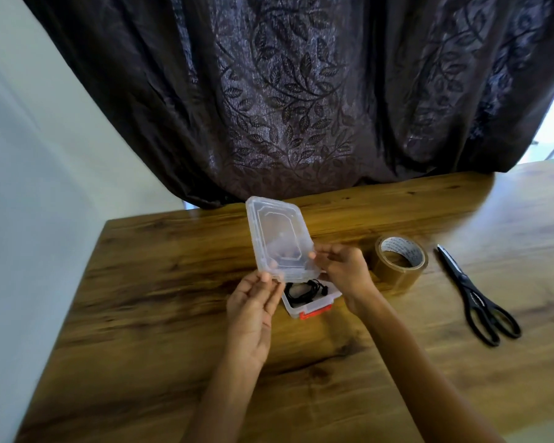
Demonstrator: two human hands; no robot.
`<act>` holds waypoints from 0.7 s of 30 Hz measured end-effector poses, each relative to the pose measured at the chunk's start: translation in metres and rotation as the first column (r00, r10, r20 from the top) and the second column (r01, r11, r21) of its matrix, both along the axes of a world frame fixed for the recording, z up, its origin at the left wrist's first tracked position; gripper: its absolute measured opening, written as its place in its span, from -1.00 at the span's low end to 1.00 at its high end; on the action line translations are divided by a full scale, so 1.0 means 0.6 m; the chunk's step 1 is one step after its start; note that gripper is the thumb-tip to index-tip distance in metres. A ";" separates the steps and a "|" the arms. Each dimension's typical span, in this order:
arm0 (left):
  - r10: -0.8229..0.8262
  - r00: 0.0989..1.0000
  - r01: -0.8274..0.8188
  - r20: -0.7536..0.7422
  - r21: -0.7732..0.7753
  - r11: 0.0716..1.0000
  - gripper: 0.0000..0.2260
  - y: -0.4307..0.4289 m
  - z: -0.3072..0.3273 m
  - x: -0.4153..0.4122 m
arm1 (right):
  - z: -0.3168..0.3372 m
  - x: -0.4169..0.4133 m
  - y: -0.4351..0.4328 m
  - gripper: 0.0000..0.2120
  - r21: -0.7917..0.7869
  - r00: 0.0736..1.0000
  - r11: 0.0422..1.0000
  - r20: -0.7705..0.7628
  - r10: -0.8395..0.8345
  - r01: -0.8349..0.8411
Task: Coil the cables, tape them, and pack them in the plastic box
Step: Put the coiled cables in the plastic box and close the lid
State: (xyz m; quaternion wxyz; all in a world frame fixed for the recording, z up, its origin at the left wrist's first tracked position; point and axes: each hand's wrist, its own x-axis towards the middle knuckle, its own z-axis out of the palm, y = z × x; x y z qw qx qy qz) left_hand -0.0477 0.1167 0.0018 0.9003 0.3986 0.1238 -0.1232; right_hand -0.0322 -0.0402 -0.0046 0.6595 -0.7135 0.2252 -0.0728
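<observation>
A dark curtain [285, 91] hangs beyond both hands, past the far edge of the table [141, 282], which lies broad and bare to the left of the left hand and near the forearms. The left hand [253, 308], palm turned up, pinches the near left corner of the clear lid [275, 241]. The right hand [346, 276], fingers curled, grips its near right edge. The lid is tilted, far end raised, over the box [293, 310], which sits on the table between and under the hands. The tape [400, 263] stands just right of the right hand, with the scissors [474, 295] farther right. The coiled black cables [303, 289] lie in the box.
</observation>
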 end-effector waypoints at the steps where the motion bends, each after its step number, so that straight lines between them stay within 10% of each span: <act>1: -0.054 0.999 0.053 0.010 0.051 0.997 -0.89 -0.003 -0.004 -0.002 | -0.002 -0.002 -0.010 -0.89 -0.012 1.000 1.000 -0.004 -0.010 0.010; 4: -0.189 0.982 0.171 0.009 0.388 0.906 -0.93 -0.008 -0.020 -0.003 | -0.013 -0.008 -0.039 -0.87 -0.125 0.997 0.989 0.001 -0.073 0.072; 12: -0.373 0.923 0.016 0.099 0.955 0.295 -0.68 -0.011 -0.059 -0.009 | -0.036 -0.033 -0.034 -0.84 -0.405 1.000 0.914 -0.006 -0.021 0.016; 21: -0.415 0.903 -0.022 0.114 0.975 0.221 -0.68 -0.015 -0.069 0.000 | -0.051 -0.039 -0.035 -0.84 -0.413 0.999 0.910 0.003 -0.039 0.037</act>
